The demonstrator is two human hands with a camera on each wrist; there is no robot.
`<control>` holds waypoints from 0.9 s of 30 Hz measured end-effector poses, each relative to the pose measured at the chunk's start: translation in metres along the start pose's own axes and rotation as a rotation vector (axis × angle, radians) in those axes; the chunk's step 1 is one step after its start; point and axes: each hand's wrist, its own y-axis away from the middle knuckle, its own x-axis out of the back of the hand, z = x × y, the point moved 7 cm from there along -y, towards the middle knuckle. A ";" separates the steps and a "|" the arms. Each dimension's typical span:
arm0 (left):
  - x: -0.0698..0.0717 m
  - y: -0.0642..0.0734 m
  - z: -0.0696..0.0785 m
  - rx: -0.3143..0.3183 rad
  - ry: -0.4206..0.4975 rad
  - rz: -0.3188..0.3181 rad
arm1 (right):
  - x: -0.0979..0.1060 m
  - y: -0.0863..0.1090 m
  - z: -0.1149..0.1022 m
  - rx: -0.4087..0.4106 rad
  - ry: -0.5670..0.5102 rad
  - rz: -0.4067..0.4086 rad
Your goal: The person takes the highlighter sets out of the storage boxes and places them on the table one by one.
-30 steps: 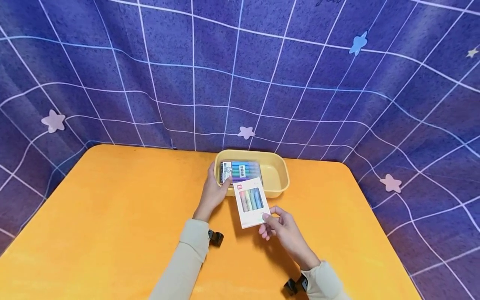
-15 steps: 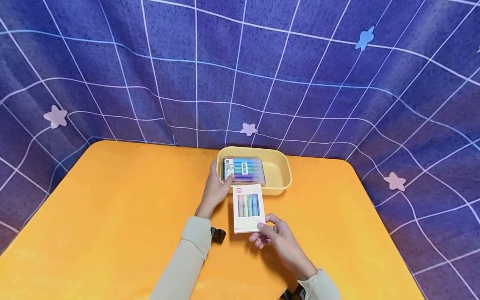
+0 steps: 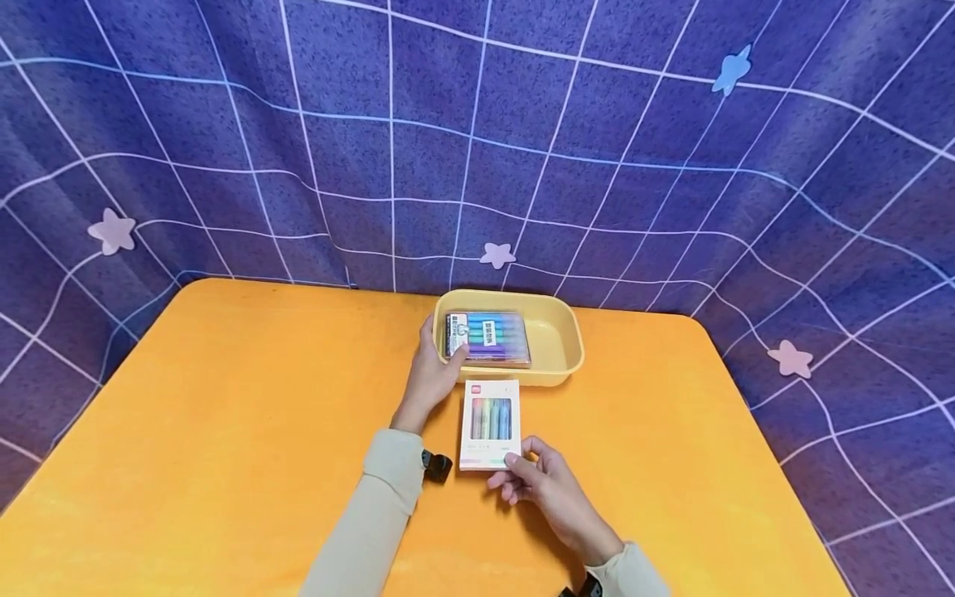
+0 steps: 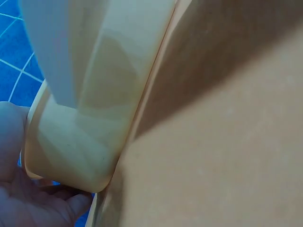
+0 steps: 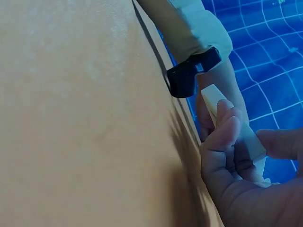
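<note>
A pale-yellow plastic tub (image 3: 555,332) stands at the back middle of the orange table. Inside, on its left side, lies a clear pack of coloured pens (image 3: 496,338). My left hand (image 3: 430,371) grips the tub's left end, its thumb over the rim by the pack; in the left wrist view, fingers curl around the tub's end wall (image 4: 71,156). In front of the tub, my right hand (image 3: 552,489) pinches the lower right corner of a white box (image 3: 477,454), thumb on top. Coloured sticks show through the box's window. The right wrist view has this box (image 5: 253,144) edge-on between thumb and fingers.
The orange table (image 3: 276,431) extends to both sides of the arms. A dark blue gridded curtain (image 3: 336,149) with stars hangs right behind the tub. Each wrist carries a small black camera (image 3: 437,467).
The right hand has drawn the white box toward the body, away from the tub's front rim, and turned it straighter. The left hand keeps its grip on the tub.
</note>
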 end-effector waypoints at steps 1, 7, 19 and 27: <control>0.000 0.000 0.000 0.000 0.003 0.000 | 0.000 -0.001 0.001 -0.003 -0.001 -0.001; 0.002 0.001 0.002 0.001 -0.001 0.007 | -0.002 -0.005 0.007 -0.024 -0.002 0.016; 0.002 0.002 0.000 0.004 -0.005 0.006 | -0.003 -0.010 0.012 -0.055 -0.034 0.045; 0.000 0.003 0.000 0.000 -0.008 0.001 | -0.003 -0.009 0.013 -0.080 -0.035 0.033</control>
